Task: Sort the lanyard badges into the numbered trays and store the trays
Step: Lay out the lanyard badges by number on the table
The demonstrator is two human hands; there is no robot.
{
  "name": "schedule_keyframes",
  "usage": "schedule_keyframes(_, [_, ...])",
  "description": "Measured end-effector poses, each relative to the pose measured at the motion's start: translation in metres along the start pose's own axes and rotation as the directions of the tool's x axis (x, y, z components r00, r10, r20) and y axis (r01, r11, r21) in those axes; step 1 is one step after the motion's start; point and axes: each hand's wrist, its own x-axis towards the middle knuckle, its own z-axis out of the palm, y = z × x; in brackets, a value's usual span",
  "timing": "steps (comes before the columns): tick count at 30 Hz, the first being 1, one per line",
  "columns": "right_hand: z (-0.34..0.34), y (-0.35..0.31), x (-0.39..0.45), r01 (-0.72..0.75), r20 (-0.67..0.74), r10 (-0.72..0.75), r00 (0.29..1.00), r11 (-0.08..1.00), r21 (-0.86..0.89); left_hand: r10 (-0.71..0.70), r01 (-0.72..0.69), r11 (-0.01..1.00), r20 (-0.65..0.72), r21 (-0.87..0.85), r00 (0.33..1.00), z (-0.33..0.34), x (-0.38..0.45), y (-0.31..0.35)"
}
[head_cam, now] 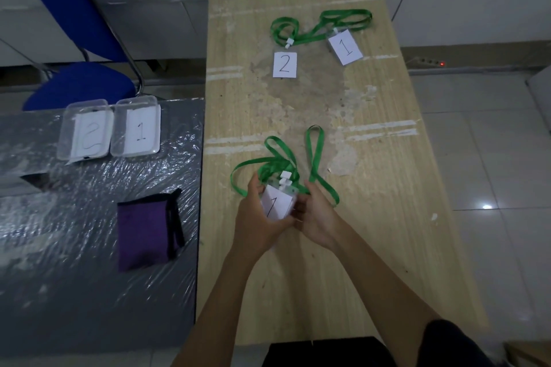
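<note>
- Held over the near half of the wooden desk [387, 188]: a badge marked 1 [275, 202], long axis running near to far, clip end pointing away, tilted slightly right.
- Left hand [258, 214] curled round its left edge; right hand [313, 214] pinching its right side, fingers bent.
- Green lanyard [280, 161] looping out from the clip over the desk (one loop reaching far, toward the right).
- Farther off: a second badge marked 1 [346, 47], turned diagonally, and a badge marked 2 [284, 64], lying square, both with green straps.
- Three badges in all, two trays.
- On the grey plastic-wrapped surface [89, 292] at left: tray 2 [85, 129] touching tray 1 [137, 128], plus a purple pouch [146, 229].
- Beyond, a blue chair [77, 80]; tiled floor [492, 158] at right.
</note>
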Motion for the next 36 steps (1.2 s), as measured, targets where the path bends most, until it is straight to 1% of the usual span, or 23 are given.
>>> schedule_keyframes(2, [0.004, -0.001, -0.002, -0.007, 0.015, 0.007, 1.000, 1.000, 0.002, 0.008, -0.008, 1.000, 0.006, 0.000, 1.000, -0.005, -0.006, 0.002])
schedule_keyframes(5, [0.011, -0.009, -0.001, 0.002, 0.042, -0.005, 0.999, 0.998, 0.062, 0.028, -0.028, 1.000, 0.003, 0.012, 1.000, -0.012, -0.015, 0.004])
schedule_keyframes(9, [0.017, -0.021, 0.002, -0.026, 0.049, 0.020, 0.999, 0.991, 0.129, 0.032, -0.031, 0.998, -0.022, 0.059, 0.999, -0.023, -0.027, 0.004])
schedule_keyframes(15, [0.032, -0.034, 0.004, -0.025, 0.086, 0.020, 0.996, 0.998, 0.058, 0.056, -0.045, 0.983, -0.057, 0.180, 0.997, -0.033, -0.043, 0.005])
schedule_keyframes(18, [0.042, -0.037, 0.009, -0.014, 0.102, 0.011, 0.995, 0.999, 0.030, 0.074, -0.060, 0.977, -0.064, 0.203, 0.995, -0.036, -0.048, 0.005])
schedule_keyframes(20, [0.051, -0.040, 0.012, -0.013, 0.083, 0.012, 0.996, 1.000, 0.010, 0.061, -0.032, 0.971, -0.116, 0.235, 0.991, -0.040, -0.052, 0.006])
schedule_keyframes(23, [0.066, -0.048, 0.019, 0.004, 0.070, -0.006, 0.998, 0.999, 0.041, 0.029, 0.026, 0.968, -0.214, 0.251, 0.976, -0.045, -0.056, 0.003])
schedule_keyframes(26, [0.084, -0.058, 0.022, 0.035, 0.066, -0.038, 0.997, 0.999, 0.042, -0.028, 0.104, 0.966, -0.302, 0.239, 0.953, -0.049, -0.057, 0.001])
schedule_keyframes(29, [0.107, -0.068, 0.027, 0.066, 0.044, -0.063, 0.997, 0.995, -0.069, -0.065, 0.135, 0.973, -0.337, 0.188, 0.939, -0.055, -0.055, -0.001])
schedule_keyframes(31, [0.123, -0.072, 0.030, 0.094, -0.008, -0.098, 0.995, 0.968, -0.232, -0.059, 0.120, 0.981, -0.350, 0.155, 0.935, -0.060, -0.050, 0.000])
schedule_keyframes(34, [0.142, -0.083, 0.029, 0.216, -0.006, -0.255, 0.967, 0.831, -0.513, -0.060, 0.108, 0.989, -0.405, 0.097, 0.913, -0.072, -0.045, 0.009])
schedule_keyframes(36, [0.146, -0.090, 0.029, 0.249, 0.001, -0.325, 0.946, 0.723, -0.645, -0.070, 0.100, 0.993, -0.400, 0.054, 0.914, -0.080, -0.043, 0.013])
